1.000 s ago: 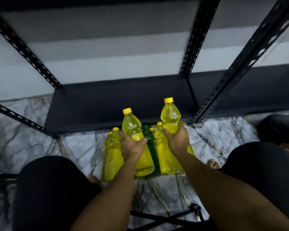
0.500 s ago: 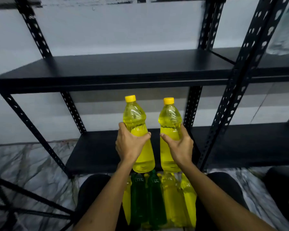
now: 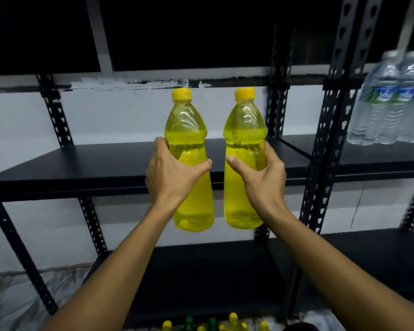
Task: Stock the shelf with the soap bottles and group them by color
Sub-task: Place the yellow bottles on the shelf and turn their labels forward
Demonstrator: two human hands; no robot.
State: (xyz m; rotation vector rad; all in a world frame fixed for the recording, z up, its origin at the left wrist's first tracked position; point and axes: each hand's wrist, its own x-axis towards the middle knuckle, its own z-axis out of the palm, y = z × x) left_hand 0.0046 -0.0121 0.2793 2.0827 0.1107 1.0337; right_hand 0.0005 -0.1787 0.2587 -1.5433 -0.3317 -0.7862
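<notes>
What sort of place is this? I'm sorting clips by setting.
Probably a stockroom or small shop's storage area. Black slotted-steel shelving stands nearly bare against a plain white wall, packaged water bottles sit on the neighbouring rack, and more capped bottles wait below.
</notes>
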